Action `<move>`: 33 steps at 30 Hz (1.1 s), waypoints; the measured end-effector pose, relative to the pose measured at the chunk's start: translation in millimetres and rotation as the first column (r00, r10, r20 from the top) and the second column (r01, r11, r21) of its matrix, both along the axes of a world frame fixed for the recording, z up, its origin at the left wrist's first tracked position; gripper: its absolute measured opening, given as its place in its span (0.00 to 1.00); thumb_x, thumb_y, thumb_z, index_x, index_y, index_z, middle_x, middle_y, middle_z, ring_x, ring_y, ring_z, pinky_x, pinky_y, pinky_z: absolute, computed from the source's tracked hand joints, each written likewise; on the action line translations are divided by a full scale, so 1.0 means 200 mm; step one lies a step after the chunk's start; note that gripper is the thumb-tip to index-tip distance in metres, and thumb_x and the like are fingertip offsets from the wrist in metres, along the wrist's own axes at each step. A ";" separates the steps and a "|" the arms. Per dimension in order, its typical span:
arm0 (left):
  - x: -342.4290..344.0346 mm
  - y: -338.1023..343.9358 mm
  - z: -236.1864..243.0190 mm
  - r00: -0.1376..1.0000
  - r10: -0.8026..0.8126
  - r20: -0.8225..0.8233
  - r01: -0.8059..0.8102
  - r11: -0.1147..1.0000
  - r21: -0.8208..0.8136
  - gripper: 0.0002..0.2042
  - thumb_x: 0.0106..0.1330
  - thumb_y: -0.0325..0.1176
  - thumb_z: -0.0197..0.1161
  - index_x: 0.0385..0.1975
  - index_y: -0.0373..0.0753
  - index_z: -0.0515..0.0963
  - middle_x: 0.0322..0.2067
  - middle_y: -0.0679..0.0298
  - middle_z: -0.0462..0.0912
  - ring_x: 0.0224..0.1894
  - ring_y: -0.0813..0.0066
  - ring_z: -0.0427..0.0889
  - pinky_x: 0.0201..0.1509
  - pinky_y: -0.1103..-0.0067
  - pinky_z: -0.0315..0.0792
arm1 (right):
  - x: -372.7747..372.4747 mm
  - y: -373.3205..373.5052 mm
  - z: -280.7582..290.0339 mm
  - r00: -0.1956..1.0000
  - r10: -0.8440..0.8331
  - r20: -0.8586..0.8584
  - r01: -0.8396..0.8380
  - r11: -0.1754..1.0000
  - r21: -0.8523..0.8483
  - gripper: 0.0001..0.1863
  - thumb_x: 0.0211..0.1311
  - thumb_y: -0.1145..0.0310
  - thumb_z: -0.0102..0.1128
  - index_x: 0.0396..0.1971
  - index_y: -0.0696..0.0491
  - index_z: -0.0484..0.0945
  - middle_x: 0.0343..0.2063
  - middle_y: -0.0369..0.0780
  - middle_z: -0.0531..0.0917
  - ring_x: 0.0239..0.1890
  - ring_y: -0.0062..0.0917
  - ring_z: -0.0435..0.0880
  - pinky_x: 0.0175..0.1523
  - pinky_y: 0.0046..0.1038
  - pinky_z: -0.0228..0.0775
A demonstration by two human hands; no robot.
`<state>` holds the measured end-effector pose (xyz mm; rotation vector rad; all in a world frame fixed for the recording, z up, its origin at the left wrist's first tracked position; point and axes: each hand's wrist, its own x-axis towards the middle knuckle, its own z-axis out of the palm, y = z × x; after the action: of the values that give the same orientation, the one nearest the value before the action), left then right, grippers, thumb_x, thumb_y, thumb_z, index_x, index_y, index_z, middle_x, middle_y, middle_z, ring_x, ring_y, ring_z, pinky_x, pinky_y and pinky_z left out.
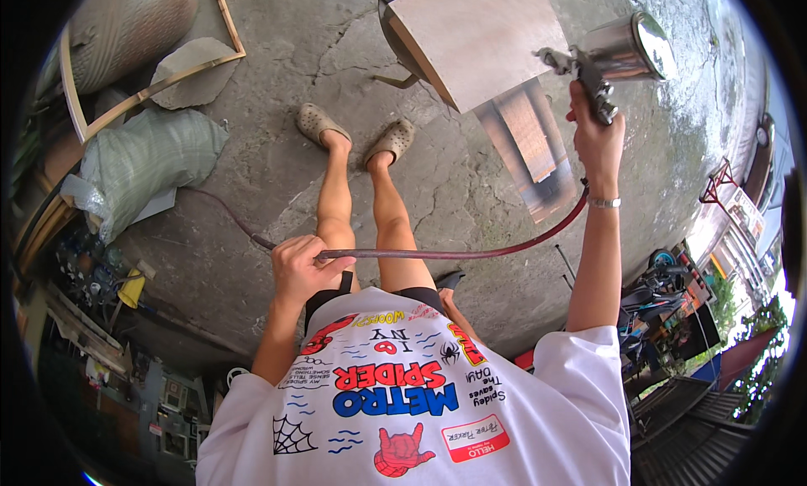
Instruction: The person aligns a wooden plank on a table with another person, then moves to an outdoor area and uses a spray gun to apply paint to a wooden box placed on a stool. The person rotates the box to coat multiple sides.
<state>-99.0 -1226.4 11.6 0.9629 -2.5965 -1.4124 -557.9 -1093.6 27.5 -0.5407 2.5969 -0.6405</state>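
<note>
My right hand (599, 145) is wrapped round the grip of a metal spray gun (593, 81), held up at the right with its large silver cup. The nozzle points left, toward a pale flat board (479, 32) that rests raised on a stand. A dark red hose (454, 253) runs from below the gun's handle, in a sagging curve, to my left hand (301, 272). The left fingers are closed round it in front of my thigh. Past that hand the hose trails away over the floor to the left.
On the concrete floor, under the board's near edge, lies a stained flat sheet (525, 150). A filled woven sack (155, 162), a wooden frame (151, 91) and a broken slab (195, 72) stand at the left. Motorbikes (656, 297) are at the right.
</note>
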 end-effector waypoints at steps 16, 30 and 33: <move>0.13 -0.09 0.02 0.997 -0.072 0.015 0.073 0.996 -0.042 0.27 0.51 0.54 0.81 0.13 0.44 0.69 0.14 0.67 0.70 0.16 0.66 0.73 0.22 0.71 0.66 | 0.50 -0.05 0.12 0.966 0.169 0.195 -0.144 0.980 -0.134 0.14 0.66 0.63 0.71 0.36 0.61 0.86 0.14 0.39 0.75 0.17 0.18 0.69 0.25 0.29 0.64; 0.09 -0.10 0.03 0.998 -0.057 0.008 0.057 0.998 -0.023 0.27 0.50 0.54 0.81 0.14 0.43 0.69 0.14 0.67 0.70 0.16 0.65 0.73 0.22 0.70 0.66 | 0.31 -0.15 0.08 0.976 0.191 0.102 -0.190 0.982 -0.021 0.16 0.66 0.59 0.72 0.35 0.60 0.87 0.15 0.40 0.80 0.17 0.21 0.74 0.27 0.30 0.69; 0.07 -0.11 0.03 0.999 -0.046 0.002 0.046 0.999 -0.010 0.27 0.52 0.54 0.81 0.15 0.42 0.70 0.14 0.66 0.70 0.16 0.64 0.73 0.22 0.70 0.66 | 0.17 -0.15 0.06 0.986 0.149 0.071 -0.154 0.986 0.062 0.22 0.69 0.50 0.67 0.35 0.57 0.90 0.17 0.35 0.82 0.22 0.16 0.79 0.30 0.27 0.70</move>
<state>-85.9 -1248.3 17.9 0.9088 -2.6413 -1.4078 -523.5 -1123.6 38.9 -0.6762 2.4768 -0.5107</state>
